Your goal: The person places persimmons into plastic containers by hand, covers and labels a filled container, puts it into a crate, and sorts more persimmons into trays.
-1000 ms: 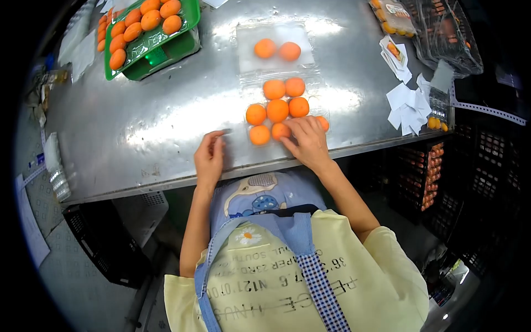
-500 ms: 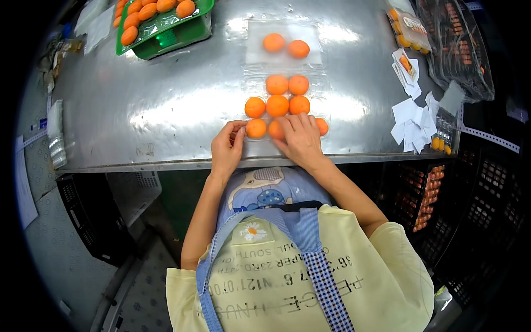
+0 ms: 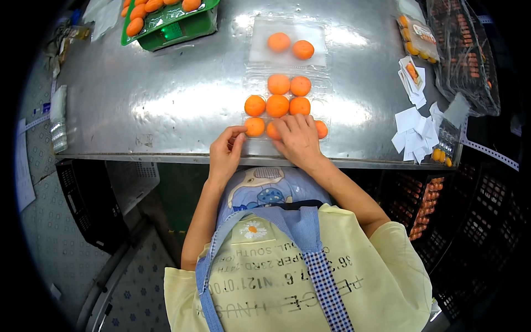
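Note:
A clear plastic tray [image 3: 261,88] lies at the near edge of the metal table, with rows of round orange fruits [image 3: 277,105] in it. My right hand [image 3: 299,138] bends over the front row, its fingers round an orange fruit [image 3: 273,131] that they partly cover. Another fruit [image 3: 321,129] shows just right of that hand. At the tray's front left corner, my left hand [image 3: 225,152] has thumb and forefinger curled close together at the edge, beside the left front fruit [image 3: 254,126]. Two fruits [image 3: 291,46] rest on the clear lid behind.
A green tray [image 3: 182,30] of oval orange fruits stands at the back left of the metal table [image 3: 138,105]. White paper slips [image 3: 414,131] and a packed fruit box [image 3: 417,39] lie on the right. Below the table are dark crates [image 3: 91,205].
The view has shifted slightly. Both hands stay at the front row; the left has drawn a little away from the left fruit, and the fruit under my right hand sits slightly further left.

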The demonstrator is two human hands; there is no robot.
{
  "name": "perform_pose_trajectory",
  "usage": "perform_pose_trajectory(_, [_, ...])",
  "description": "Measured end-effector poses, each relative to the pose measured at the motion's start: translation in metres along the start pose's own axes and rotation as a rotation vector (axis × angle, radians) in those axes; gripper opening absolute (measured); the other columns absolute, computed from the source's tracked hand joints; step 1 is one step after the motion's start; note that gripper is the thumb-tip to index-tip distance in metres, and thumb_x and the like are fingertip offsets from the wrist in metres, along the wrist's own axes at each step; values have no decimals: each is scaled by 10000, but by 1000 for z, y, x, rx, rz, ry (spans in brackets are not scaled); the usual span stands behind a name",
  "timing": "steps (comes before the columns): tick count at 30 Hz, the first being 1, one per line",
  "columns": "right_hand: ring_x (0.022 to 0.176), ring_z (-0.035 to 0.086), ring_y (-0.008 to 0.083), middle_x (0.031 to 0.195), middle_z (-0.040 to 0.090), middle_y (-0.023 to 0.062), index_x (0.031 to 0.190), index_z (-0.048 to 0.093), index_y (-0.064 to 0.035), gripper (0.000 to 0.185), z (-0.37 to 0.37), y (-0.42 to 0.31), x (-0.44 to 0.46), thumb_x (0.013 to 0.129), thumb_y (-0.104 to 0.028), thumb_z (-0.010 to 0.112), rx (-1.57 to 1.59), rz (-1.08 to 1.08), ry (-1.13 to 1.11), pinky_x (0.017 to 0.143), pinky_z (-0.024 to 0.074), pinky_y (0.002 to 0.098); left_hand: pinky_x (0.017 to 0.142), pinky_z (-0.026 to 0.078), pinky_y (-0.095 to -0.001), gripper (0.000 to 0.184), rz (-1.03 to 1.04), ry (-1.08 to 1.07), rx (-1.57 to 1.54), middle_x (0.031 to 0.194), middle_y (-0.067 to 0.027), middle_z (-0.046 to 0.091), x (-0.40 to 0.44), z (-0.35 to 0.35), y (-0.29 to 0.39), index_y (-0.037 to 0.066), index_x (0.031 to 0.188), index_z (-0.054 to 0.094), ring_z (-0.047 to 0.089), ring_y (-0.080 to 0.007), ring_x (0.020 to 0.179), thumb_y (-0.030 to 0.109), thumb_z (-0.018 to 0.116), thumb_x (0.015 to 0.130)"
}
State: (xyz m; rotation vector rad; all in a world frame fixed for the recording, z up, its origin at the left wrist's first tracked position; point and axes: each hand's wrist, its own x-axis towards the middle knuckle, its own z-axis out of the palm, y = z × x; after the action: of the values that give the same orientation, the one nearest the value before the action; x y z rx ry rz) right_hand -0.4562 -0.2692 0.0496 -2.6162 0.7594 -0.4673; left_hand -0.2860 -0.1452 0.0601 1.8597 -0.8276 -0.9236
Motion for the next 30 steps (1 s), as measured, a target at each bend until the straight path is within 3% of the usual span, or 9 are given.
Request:
perform_pose_trajectory(4, [883, 526, 251, 1000, 582, 61, 1094, 570, -90, 503, -14, 1, 2, 642, -170, 777, 177, 81, -16, 774, 383, 375, 585, 452, -226, 208, -118, -58, -94, 904, -55, 658, -4, -2, 3, 37, 1118, 614, 540, -83, 656, 106, 592, 924])
perform_pose_trajectory(7, [896, 535, 265, 1020, 583, 79, 1110, 560, -80, 527, -35, -8, 5, 641, -168, 782, 390, 138, 13, 784, 396, 381, 616, 485, -226, 284, -267, -161, -374, 1056, -83, 630, -6, 4, 25, 39, 1184, 565, 595, -97, 757, 153, 609, 928])
perform_pose_trajectory(10, [950, 530, 313, 1046, 577, 113, 1135, 544, -60, 554, -50, -17, 5, 646, -154, 786, 420, 16, 55, 815, 401, 415, 659, 521, -238, 365, -312, -329, -641, 1146, -101, 594, -8, 9, 48, 26, 1227, 517, 630, -128, 870, 197, 628, 923])
perform_pose_trajectory(13, [932, 545, 303, 1049, 581, 120, 1166, 535, -46, 570, -60, -23, 9, 668, -155, 789, 440, -63, 100, 804, 427, 400, 688, 546, -268, 391, -356, -337, -879, 1106, -103, 619, -9, 16, 43, 16, 1274, 482, 648, -154, 885, 256, 544, 972])
perform_pose_trajectory(16, [879, 572, 284, 1028, 592, 125, 1179, 538, -32, 556, -61, -17, 4, 698, -158, 785, 702, 119, 164, 769, 459, 376, 691, 548, -279, 418, -467, -383, -1110, 1089, -114, 627, -10, 10, 37, 18, 1300, 469, 650, -164, 845, 317, 444, 1008])
perform_pose_trajectory(19, [878, 552, 166, 1033, 580, 76, 1181, 540, -36, 488, -59, -1, -4, 747, -108, 749, 642, 233, 113, 741, 458, 280, 685, 535, -271, 462, -535, -397, -1252, 1065, -121, 629, -11, 7, 35, 17, 1309, 465, 639, -163, 797, 368, 373, 1022])
perform_pose_trajectory(22, [776, 589, 248, 964, 604, 114, 1115, 587, -28, 407, -56, 4, -8, 743, -92, 738, 630, 268, 170, 721, 474, 357, 679, 516, -258, 467, -570, -387, -1337, 1023, -111, 626, -11, 8, 35, 25, 1283, 485, 609, -158, 748, 391, 353, 1024])
perform_pose_trajectory(26, [779, 592, 246, 926, 605, 107, 1063, 613, -37, 310, -51, 11, -11, 769, -78, 701, 558, 259, 161, 713, 471, 350, 607, 498, -244, 416, -642, -277, -1388, 924, -76, 601, -14, 8, 37, 64, 1150, 549, 567, -157, 717, 410, 360, 1017])
perform_pose_trajectory(30, [804, 601, 276, 923, 614, 112, 1037, 619, -49, 270, -41, 18, -13, 784, -109, 691, 444, 200, 135, 705, 472, 367, 483, 487, -203, 314, -575, -225, -1498, 841, -73, 528, -16, -10, 20, 81, 968, 547, 541, -156, 725, 367, 422, 1004])
